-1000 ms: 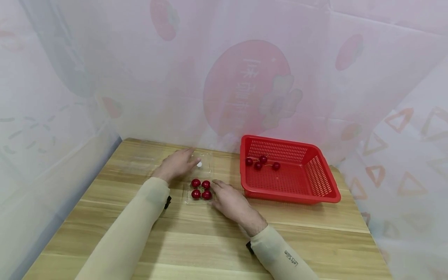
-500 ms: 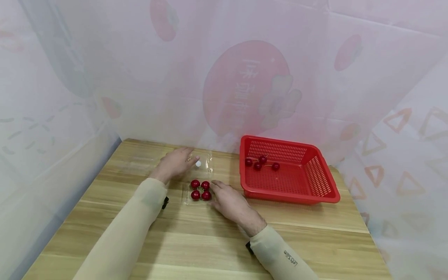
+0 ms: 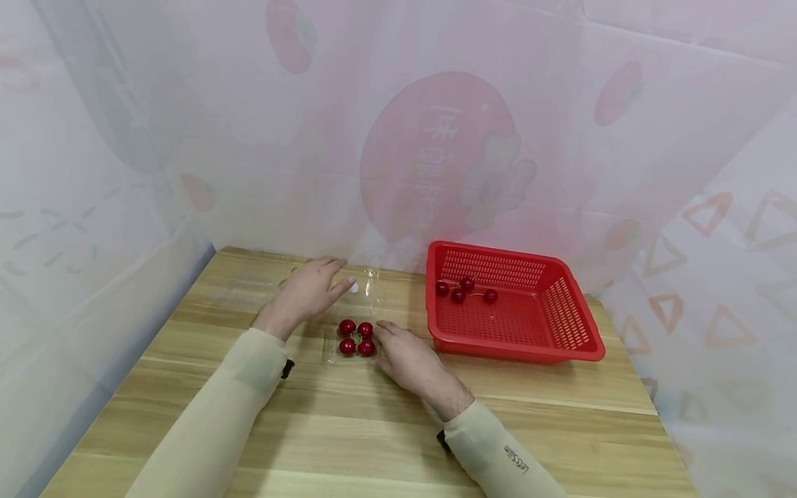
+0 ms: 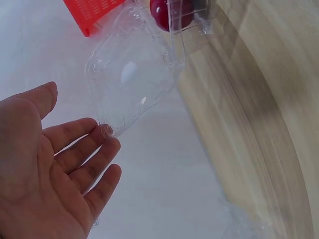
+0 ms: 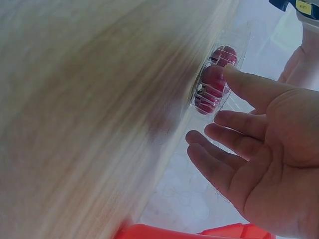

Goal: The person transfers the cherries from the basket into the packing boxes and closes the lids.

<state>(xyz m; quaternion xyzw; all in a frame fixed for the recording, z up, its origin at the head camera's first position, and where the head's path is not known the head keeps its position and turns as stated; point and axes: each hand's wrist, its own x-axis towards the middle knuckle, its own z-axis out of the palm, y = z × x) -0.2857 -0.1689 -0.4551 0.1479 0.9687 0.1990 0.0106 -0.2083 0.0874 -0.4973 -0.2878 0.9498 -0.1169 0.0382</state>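
Observation:
Several dark red cherries (image 3: 347,346) sit in the base of a clear plastic clamshell box (image 3: 333,351) near the middle of the table. Its hinged lid (image 4: 134,74) stands raised behind the base, with a white round spot on it. My left hand (image 3: 305,294) is at the lid's far left side, fingers spread, and in the left wrist view the fingertips (image 4: 102,137) touch the lid's corner. My right hand (image 3: 411,360) lies along the right side of the base with loosely extended fingers. Its thumb (image 5: 244,82) overlaps the box wall by the cherries in the right wrist view.
A red perforated plastic basket (image 3: 498,350) stands to the right, holding several more cherries (image 3: 468,283) at its left. Transparent plastic (image 3: 245,280) lies at the table's back left. A printed cloth wall (image 3: 311,173) rises right behind the table.
My left hand has shifted slightly back and to the left, and the lid's glare has changed as it tilts. The right hand, the box's cherries and the basket stay nearly in place.

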